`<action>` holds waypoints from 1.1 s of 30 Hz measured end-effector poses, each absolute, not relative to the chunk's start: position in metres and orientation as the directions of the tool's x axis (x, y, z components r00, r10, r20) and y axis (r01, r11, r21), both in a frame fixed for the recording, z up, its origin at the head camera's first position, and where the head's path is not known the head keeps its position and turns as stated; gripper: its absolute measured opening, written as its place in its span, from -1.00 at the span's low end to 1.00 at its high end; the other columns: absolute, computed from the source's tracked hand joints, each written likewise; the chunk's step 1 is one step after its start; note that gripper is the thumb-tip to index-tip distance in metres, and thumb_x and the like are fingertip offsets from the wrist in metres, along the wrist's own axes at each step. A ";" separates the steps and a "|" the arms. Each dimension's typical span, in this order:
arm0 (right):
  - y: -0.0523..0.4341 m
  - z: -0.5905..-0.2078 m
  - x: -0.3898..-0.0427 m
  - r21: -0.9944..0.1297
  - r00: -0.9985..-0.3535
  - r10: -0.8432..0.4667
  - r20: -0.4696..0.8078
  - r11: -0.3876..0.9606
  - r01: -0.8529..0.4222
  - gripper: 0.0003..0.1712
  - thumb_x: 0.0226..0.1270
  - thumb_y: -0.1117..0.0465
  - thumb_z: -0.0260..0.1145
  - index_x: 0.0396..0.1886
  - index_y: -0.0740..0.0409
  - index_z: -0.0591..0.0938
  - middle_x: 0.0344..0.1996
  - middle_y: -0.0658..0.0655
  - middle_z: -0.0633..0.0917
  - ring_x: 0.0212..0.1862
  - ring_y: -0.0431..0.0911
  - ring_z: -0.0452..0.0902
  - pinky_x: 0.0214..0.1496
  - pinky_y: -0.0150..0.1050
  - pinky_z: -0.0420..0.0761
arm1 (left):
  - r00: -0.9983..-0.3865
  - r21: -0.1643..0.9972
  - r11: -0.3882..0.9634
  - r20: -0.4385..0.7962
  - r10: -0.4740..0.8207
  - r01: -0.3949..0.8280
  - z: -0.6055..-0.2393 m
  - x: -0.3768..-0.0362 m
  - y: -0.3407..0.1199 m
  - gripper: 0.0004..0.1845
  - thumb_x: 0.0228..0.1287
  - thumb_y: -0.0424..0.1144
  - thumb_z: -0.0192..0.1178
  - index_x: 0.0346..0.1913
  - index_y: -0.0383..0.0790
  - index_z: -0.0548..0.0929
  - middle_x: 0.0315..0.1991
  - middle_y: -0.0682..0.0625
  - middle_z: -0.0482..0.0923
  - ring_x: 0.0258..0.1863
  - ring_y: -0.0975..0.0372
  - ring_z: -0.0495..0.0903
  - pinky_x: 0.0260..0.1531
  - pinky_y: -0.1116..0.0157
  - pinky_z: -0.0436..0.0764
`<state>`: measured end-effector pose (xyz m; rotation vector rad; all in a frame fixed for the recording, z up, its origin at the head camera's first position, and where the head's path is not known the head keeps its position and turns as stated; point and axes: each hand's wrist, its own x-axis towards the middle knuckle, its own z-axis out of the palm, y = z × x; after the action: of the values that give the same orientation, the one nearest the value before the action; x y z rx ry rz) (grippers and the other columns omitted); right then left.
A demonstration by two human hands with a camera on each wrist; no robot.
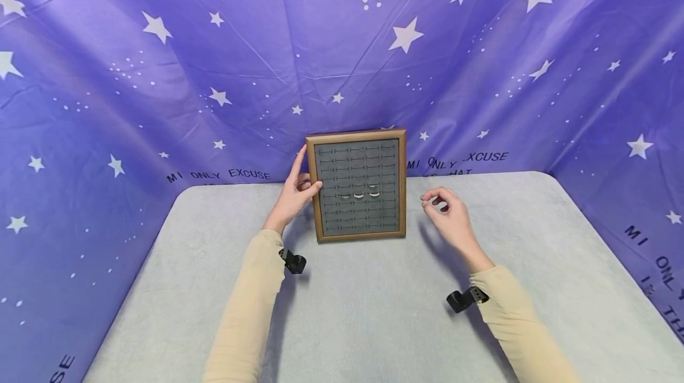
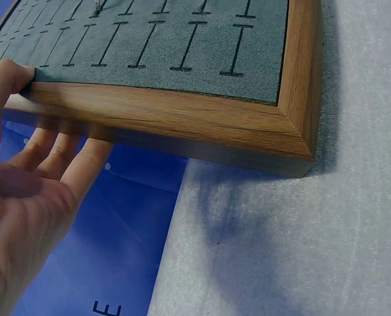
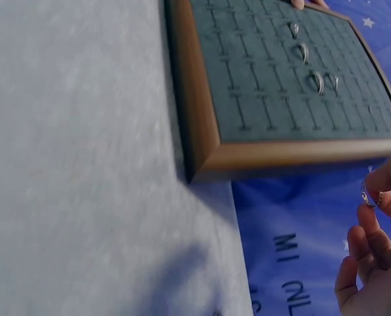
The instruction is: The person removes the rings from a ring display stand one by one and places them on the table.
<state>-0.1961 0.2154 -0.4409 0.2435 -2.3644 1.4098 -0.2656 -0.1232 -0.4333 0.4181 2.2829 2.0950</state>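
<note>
A wooden-framed ring tray (image 1: 357, 236) with grey slotted velvet stands tilted at the back of the table. Several silver rings (image 1: 359, 195) sit in its middle rows and also show in the right wrist view (image 3: 317, 81). My left hand (image 1: 306, 178) grips the tray's left frame edge (image 2: 182, 125), thumb (image 2: 1, 82) on the front and fingers (image 2: 64, 155) behind. My right hand (image 1: 434, 199) hovers just right of the tray, apart from it. Its thumb and forefinger pinch a small silver ring (image 3: 366, 193).
A pale grey cloth covers the table (image 1: 374, 312). A purple star-printed backdrop (image 1: 342, 44) closes in the back and both sides, right behind the tray. Black wrist camera mounts (image 1: 464, 298) sit on both beige sleeves.
</note>
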 end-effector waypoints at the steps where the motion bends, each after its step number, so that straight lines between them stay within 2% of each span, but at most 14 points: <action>1: 0.218 -0.442 -0.196 -0.809 -0.914 0.046 0.402 0.486 -0.331 -0.92 0.21 0.43 0.25 -0.29 0.33 0.61 -0.19 0.26 0.61 -0.23 -0.09 0.40 -0.18 -0.17 0.35 | -0.964 0.980 0.070 0.168 0.205 0.186 -0.433 -0.266 -0.123 -0.05 0.32 -0.42 0.21 0.45 0.59 -0.01 0.03 -0.27 0.37 -0.24 0.12 0.49 -0.40 0.32 0.54; 4: 0.227 -0.447 -0.195 -0.806 -0.917 0.060 0.395 0.501 -0.314 -0.92 0.22 0.42 0.25 -0.29 0.33 0.62 -0.19 0.25 0.61 -0.24 -0.14 0.40 -0.20 -0.20 0.35 | -0.964 0.979 0.076 0.171 0.203 0.190 -0.433 -0.266 -0.123 -0.04 0.31 -0.41 0.21 0.45 0.59 0.00 0.12 -0.26 0.32 -0.21 0.11 0.48 -0.38 0.30 0.55; 7: 0.235 -0.451 -0.196 -0.803 -0.920 0.076 0.384 0.519 -0.292 -0.92 0.24 0.41 0.25 -0.29 0.34 0.62 -0.20 0.25 0.60 -0.25 -0.18 0.40 -0.21 -0.24 0.34 | -0.964 0.981 0.070 0.162 0.210 0.180 -0.431 -0.264 -0.124 -0.05 0.32 -0.41 0.21 0.45 0.59 -0.01 0.12 -0.27 0.33 -0.21 0.11 0.49 -0.37 0.28 0.55; 11: 0.245 -0.456 -0.196 -0.796 -0.921 0.092 0.379 0.539 -0.274 -0.91 0.24 0.40 0.24 -0.28 0.34 0.62 -0.22 0.24 0.59 -0.27 -0.21 0.40 -0.26 -0.36 0.34 | -0.961 0.981 0.060 0.167 0.220 0.184 -0.432 -0.265 -0.124 -0.05 0.32 -0.41 0.21 0.45 0.59 -0.01 -0.01 -0.26 0.43 -0.28 0.14 0.51 -0.40 0.27 0.53; 16: 0.256 -0.462 -0.197 -0.778 -0.919 0.102 0.381 0.571 -0.260 -0.90 0.22 0.40 0.24 -0.29 0.35 0.62 -0.23 0.24 0.60 -0.28 -0.22 0.41 -0.31 -0.45 0.35 | -0.959 0.978 0.057 0.182 0.218 0.198 -0.434 -0.266 -0.123 -0.04 0.32 -0.43 0.20 0.46 0.57 -0.01 -0.06 -0.26 0.45 -0.31 0.17 0.52 -0.47 0.33 0.53; 23: 0.272 -0.471 -0.194 -0.771 -0.924 0.115 0.365 0.594 -0.230 -0.92 0.20 0.42 0.24 -0.32 0.36 0.62 -0.25 0.25 0.59 -0.28 -0.19 0.42 -0.31 -0.56 0.37 | -0.959 0.975 0.075 0.187 0.215 0.207 -0.436 -0.266 -0.123 -0.05 0.33 -0.42 0.20 0.48 0.53 -0.03 0.12 -0.27 0.39 -0.22 0.14 0.50 -0.38 0.33 0.55; 26: 0.279 -0.476 -0.193 -0.767 -0.928 0.117 0.353 0.604 -0.216 -0.92 0.17 0.44 0.23 -0.33 0.37 0.61 -0.27 0.27 0.58 -0.30 -0.23 0.41 -0.31 -0.57 0.36 | -0.959 0.976 0.079 0.183 0.215 0.204 -0.435 -0.266 -0.123 -0.05 0.33 -0.41 0.20 0.47 0.55 -0.03 0.11 -0.25 0.40 -0.21 0.13 0.50 -0.39 0.32 0.56; 28: 0.283 -0.479 -0.193 -0.757 -0.929 0.117 0.350 0.619 -0.207 -0.92 0.17 0.44 0.24 -0.33 0.37 0.62 -0.28 0.27 0.59 -0.32 -0.29 0.40 -0.30 -0.55 0.35 | -0.960 0.978 0.070 0.180 0.213 0.199 -0.435 -0.266 -0.123 -0.05 0.33 -0.41 0.20 0.46 0.57 -0.02 0.04 -0.27 0.45 -0.23 0.12 0.51 -0.40 0.30 0.57; 33: 0.292 -0.483 -0.194 -0.736 -0.938 0.121 0.325 0.655 -0.171 -0.91 0.18 0.41 0.25 -0.32 0.36 0.62 -0.31 0.27 0.61 -0.34 -0.36 0.38 -0.26 -0.46 0.35 | -0.962 0.979 0.062 0.178 0.206 0.195 -0.434 -0.267 -0.123 -0.04 0.32 -0.43 0.20 0.46 0.58 0.00 -0.03 -0.25 0.47 -0.26 0.14 0.51 -0.40 0.31 0.57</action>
<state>-0.1935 0.2925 -0.4832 0.0397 -2.5282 1.1765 -0.2666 -0.1227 -0.4341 0.4307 2.2833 2.1015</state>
